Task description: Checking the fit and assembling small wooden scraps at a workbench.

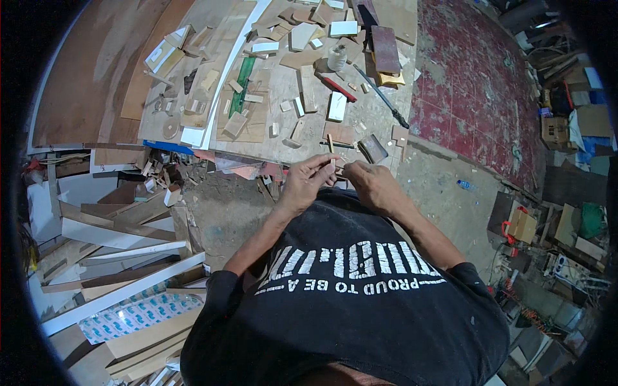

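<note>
My left hand (308,182) is at the table's front edge, its fingers closed in a pinch. A thin yellowish stick (331,144) rises from its fingertips; whether it is a pencil or a wood strip I cannot tell. Close beside it, my right hand (373,186) is closed, knuckles up, its fingertips almost meeting the left ones. What sits in the right fingers is hidden. Just beyond the hands lie a small dark-edged tray-like piece (373,148) and a flat brown wood block (339,133).
Wood offcuts (309,90) cover the worktable (257,149), with a white bottle (337,58), a red-handled tool (338,89), a long dark rod (381,96) and a green strip (241,87). Scrap boards (129,283) pile up at left. A red floor (470,96) lies at right.
</note>
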A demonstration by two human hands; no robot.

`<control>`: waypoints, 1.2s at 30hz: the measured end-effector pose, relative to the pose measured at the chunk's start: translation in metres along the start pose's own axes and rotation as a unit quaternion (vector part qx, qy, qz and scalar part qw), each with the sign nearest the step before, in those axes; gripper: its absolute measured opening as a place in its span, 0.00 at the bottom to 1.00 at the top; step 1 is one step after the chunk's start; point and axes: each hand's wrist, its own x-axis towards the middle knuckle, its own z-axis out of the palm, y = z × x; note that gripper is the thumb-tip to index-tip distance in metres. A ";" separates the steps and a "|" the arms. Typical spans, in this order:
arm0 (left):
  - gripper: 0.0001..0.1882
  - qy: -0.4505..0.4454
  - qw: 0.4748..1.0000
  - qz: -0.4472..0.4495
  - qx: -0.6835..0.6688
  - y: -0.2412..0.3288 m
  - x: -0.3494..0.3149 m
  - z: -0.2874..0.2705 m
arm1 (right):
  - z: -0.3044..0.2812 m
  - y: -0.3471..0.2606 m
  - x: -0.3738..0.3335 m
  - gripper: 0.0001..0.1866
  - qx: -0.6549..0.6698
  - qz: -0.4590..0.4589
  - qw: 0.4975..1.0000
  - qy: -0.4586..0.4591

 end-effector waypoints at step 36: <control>0.14 0.040 0.946 0.211 0.242 -0.001 0.006 0.024 | -0.004 0.025 -0.005 0.14 0.336 0.214 0.914 -0.078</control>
